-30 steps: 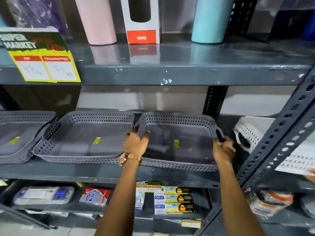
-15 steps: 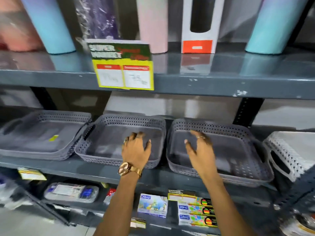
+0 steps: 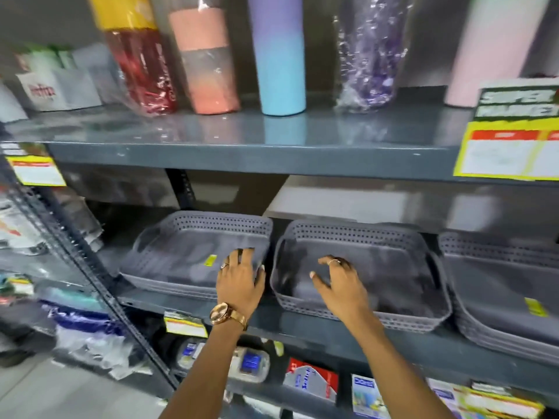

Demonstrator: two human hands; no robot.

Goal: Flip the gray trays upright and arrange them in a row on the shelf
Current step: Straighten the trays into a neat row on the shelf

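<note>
Three lots of gray perforated trays stand upright in a row on the middle shelf. The left stack of trays carries a yellow sticker. The single middle tray sits beside it, and the right stack of trays is cut off by the frame edge. My left hand, with a gold watch on its wrist, lies with spread fingers on the left stack's front right corner. My right hand hovers inside the middle tray near its front left, fingers apart and slightly curled. Neither hand holds anything.
Tall wrapped tumblers stand on the upper shelf, low over the trays. A yellow price sign hangs at the right. A slanted steel post borders the left. Packaged goods fill the lower shelf.
Both hands let go of the rightmost tray's handles and moved left, open. The view swung left, so the trays now sit further right in frame.
</note>
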